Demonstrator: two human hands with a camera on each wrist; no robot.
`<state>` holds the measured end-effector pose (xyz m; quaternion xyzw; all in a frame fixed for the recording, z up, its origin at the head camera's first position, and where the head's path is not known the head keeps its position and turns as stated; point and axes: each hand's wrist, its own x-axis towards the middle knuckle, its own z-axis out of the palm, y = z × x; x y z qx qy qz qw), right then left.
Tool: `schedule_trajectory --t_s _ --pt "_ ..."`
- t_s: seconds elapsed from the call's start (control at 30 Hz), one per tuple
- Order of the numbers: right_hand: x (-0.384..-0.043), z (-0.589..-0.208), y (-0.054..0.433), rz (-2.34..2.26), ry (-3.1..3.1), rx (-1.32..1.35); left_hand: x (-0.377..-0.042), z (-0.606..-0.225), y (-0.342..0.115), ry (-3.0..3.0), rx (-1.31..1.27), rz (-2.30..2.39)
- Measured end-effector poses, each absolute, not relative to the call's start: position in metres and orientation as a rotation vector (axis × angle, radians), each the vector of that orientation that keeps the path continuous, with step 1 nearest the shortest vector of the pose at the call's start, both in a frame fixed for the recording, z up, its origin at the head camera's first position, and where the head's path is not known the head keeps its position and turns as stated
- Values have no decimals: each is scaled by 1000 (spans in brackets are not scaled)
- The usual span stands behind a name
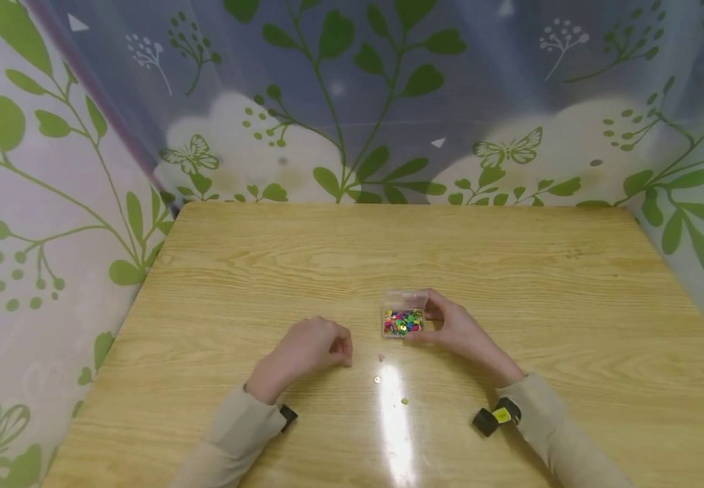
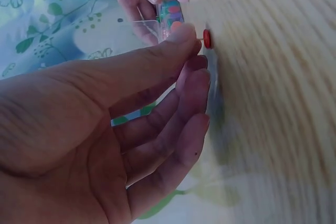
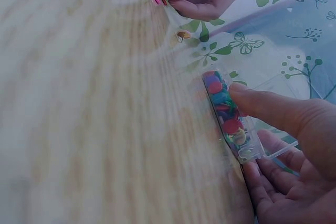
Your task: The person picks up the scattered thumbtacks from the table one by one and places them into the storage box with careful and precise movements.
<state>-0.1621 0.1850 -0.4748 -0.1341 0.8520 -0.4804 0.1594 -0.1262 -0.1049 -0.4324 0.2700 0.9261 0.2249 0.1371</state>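
Note:
My left hand is low over the table, left of the box. In the left wrist view its thumb and index finger pinch a red thumbtack by the pin, with the flat head turned toward the wood. The other fingers are loosely bent. My right hand grips the right side of a small clear plastic box, thumb at the near side, fingers at the back. Its lid is swung up. Many-coloured thumbtacks fill the box.
Between the hands and nearer the body, several loose thumbtacks lie on the wooden table: a pinkish one, one with a shiny head and a yellow one. A leaf-patterned curtain hangs behind the table.

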Motion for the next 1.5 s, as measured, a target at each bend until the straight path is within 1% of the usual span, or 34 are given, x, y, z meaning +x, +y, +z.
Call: schedule_trajectory --t_s 0.37,0.7,1.2,1.5 --pt "-162 -475 186 -1378 2428 -373 -129 -437 -99 2854 820 664" --pt "-162 -476 186 -1377 2432 -375 -136 -430 -88 2876 761 792" --pt "-162 -477 187 -1401 2421 -403 -153 -406 -34 2957 836 871" --pt "-161 -474 187 -1414 2423 -455 -154 -410 -18 2953 793 909"
